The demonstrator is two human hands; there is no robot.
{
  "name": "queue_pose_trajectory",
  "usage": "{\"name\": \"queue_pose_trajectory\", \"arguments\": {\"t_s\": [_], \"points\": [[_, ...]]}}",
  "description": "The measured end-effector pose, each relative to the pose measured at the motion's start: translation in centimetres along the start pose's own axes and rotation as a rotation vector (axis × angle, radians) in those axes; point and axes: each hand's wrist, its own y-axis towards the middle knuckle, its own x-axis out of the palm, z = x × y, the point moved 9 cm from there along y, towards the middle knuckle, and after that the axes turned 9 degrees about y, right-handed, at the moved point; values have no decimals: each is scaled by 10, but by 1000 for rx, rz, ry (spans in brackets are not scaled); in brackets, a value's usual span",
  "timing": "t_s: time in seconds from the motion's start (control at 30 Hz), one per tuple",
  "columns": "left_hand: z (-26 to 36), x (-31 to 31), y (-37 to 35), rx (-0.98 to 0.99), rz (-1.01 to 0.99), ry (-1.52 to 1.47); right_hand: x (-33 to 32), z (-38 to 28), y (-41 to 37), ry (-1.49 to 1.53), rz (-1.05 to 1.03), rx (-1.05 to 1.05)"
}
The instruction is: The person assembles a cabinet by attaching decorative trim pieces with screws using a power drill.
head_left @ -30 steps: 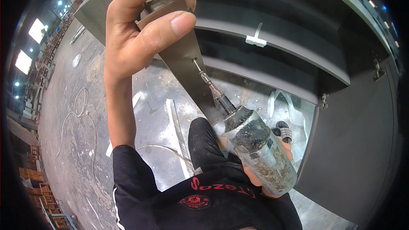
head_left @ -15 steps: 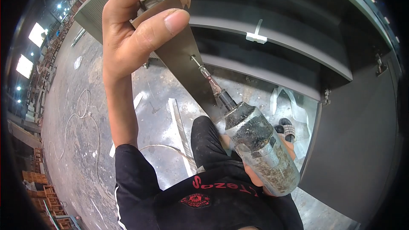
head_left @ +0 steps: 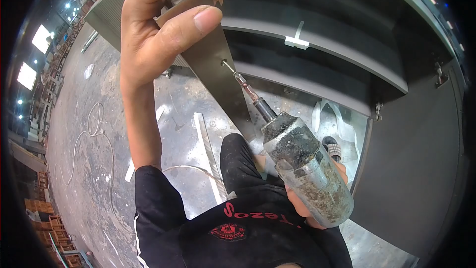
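My left hand [head_left: 166, 39] is wrapped round the upper end of a narrow dark panel [head_left: 215, 87], its thumb pressed along the face. Below the thumb, a thin screw [head_left: 228, 66] meets the panel at a small hole. The bit of a worn, scuffed power screwdriver [head_left: 310, 168] reaches the screw head, with the tool angled up and to the left. Closed round the driver's body from behind is my right hand [head_left: 296, 202], mostly hidden by the tool.
A dark cabinet [head_left: 317, 49] with shelves stands ahead and right, its door panel [head_left: 411, 168] open. White clip-like piece [head_left: 296, 42] sits on a shelf edge. A cable [head_left: 113, 168] and white strips [head_left: 206, 144] lie on the floor. Stacked wooden frames [head_left: 57, 228] stand at left.
The screwdriver has shifted slightly to the right at its rear, while its bit stays at the screw. My left hand keeps its grip on the panel, almost unmoved.
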Motion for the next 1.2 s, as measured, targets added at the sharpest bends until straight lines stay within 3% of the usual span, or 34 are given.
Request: {"name": "queue_pose_trajectory", "arguments": {"t_s": [0.13, 1.0, 1.2], "points": [[0, -1, 0, 6, -8, 4, -2, 5, -7, -51, 28, -103], [1, 1, 1, 11, -30, -25, 1, -10, 7, 86, -27, -55], [-1, -1, 1, 43, -10, 11, -9, -34, 11, 35, 19, -173]]}}
